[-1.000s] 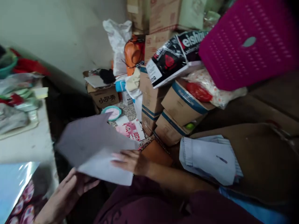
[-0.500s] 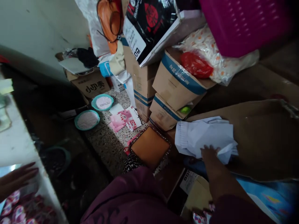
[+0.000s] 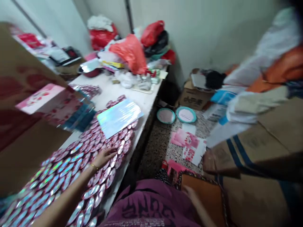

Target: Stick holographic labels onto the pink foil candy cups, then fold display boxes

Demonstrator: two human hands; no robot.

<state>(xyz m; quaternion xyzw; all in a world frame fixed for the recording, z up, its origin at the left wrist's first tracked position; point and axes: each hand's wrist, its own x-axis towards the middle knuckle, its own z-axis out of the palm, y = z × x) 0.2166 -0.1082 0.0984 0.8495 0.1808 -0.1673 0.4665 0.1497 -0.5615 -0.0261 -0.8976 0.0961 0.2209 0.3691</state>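
My left hand lies with its fingers stretched over a thick spread of shiny pink and silver oval packets on the white table. Just beyond its fingertips, a silvery reflective sheet rests on top of the packets. My right hand is low by my body, over the edge of an orange-brown stool seat. Motion smears its fingers, and I see nothing clear in it. To the left of the sheet, a pink and white printed carton stands beside blue clear-wrapped packs.
A large cardboard box borders the table on the left. Plastic bags are heaped at its far end. On the floor are two turquoise basins of pale contents and flattened pink cartons. Brown boxes are stacked at right.
The view has swung left to the table. My right hand has left the folded white sheets on the cardboard and come back near my body. My left hand is now fully in view over the packets.
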